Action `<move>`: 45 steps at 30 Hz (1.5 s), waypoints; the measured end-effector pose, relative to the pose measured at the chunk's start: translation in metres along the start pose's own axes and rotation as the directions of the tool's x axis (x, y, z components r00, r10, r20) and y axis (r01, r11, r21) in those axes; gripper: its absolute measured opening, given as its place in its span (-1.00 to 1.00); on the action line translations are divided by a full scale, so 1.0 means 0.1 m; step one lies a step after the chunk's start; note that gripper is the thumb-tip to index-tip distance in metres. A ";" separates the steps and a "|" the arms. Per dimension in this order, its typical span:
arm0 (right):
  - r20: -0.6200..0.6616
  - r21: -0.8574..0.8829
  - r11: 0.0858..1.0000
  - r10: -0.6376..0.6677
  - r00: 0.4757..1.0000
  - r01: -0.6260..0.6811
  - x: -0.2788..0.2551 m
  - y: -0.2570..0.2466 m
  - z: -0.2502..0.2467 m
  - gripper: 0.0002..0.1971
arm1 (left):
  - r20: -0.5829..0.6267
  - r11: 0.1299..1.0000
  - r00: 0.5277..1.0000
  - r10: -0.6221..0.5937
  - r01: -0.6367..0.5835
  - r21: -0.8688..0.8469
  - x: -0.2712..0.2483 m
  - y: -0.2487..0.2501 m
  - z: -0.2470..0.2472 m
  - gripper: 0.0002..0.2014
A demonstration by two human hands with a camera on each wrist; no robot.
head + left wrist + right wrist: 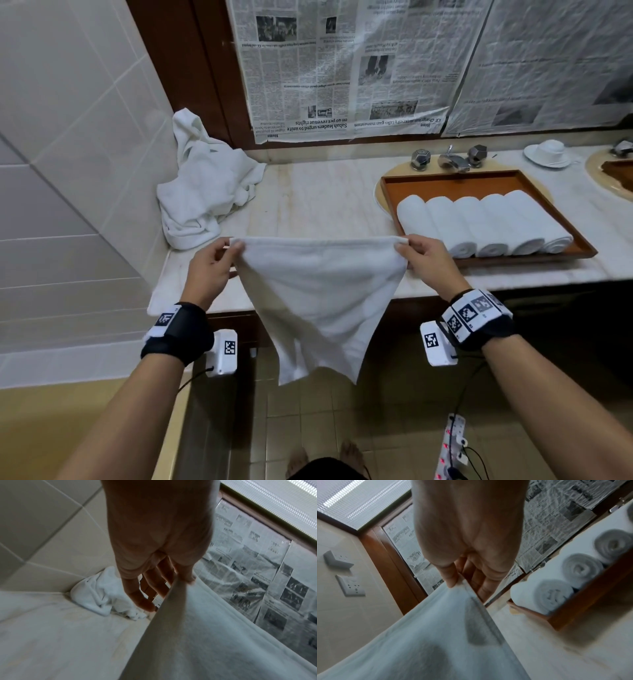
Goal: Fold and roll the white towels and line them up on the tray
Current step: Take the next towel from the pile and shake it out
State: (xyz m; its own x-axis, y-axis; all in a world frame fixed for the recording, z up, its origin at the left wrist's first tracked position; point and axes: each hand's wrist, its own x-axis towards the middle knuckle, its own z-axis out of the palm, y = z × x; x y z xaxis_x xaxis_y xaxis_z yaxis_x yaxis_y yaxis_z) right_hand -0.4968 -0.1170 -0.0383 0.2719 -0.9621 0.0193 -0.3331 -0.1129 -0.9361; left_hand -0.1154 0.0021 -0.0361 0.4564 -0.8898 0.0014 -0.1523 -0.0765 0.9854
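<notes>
**Sixth towel held up over the counter edge, ready to be laid flat**

Marble countertop runs across the middle of the head view, with newspaper sheets taped over the wall behind it and a tiled wall at the left. At right of centre sits the wooden tray, holding five rolled towels side by side, touching, with bare tray floor behind them. A heap of unfolded towels lies in the corner at upper left of the counter.

The step in hand looks like the start of a fold: one open towel hangs in the air in front of the counter edge, its top hem stretched level between both hands and its lower part drooping toward the floor.

The left hand pinches the left top corner between thumb and fingers; in the left wrist view the remaining fingers hang loosely extended behind the cloth. The right hand pinches the right top corner the same way, thumb on the near face of the hem, just beside the tray's near-left corner. Both forearms reach forward, wrists roughly level.

The next move probably calls for carrying the towel forward onto the free stretch of counter between heap and tray, keeping the hem taut so it lands without wrinkles, before folding and rolling.
</notes>
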 end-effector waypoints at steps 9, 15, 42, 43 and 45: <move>-0.066 -0.021 0.985 -0.175 0.982 0.174 0.41 -0.74 -0.30 -0.55 | 0.017 0.980 0.982 0.191 -0.191 0.048 0.43 0.68 -0.17 -0.82; -0.104 -0.003 0.969 -0.246 0.964 0.247 0.65 -1.16 -0.44 -0.77 | 0.023 0.957 0.957 0.289 -0.290 0.024 0.66 1.04 -0.18 -0.74; -0.054 -0.254 0.948 -0.210 0.976 0.190 1.48 -1.36 -0.29 -0.78 | 0.049 0.896 0.944 0.325 -0.324 0.303 1.68 1.08 -0.38 -0.80; -0.054 -0.270 0.944 -0.209 0.976 0.187 1.55 -1.34 -0.28 -0.78 | 0.057 0.893 0.945 0.321 -0.323 0.315 1.75 1.06 -0.36 -0.80; -0.058 -0.297 0.940 -0.195 0.979 0.170 1.69 -1.28 -0.28 -0.77 | 0.067 0.886 0.948 0.311 -0.315 0.339 1.89 1.02 -0.32 -0.79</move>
State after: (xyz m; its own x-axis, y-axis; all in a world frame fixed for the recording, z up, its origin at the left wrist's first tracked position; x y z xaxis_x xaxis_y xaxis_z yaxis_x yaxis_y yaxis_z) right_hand -0.4330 -0.2721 0.0946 0.2794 -0.9342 0.2221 -0.5346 -0.3434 -0.7722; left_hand -0.0165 -0.1592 0.0701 0.3269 -0.8973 0.2966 -0.5760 0.0597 0.8152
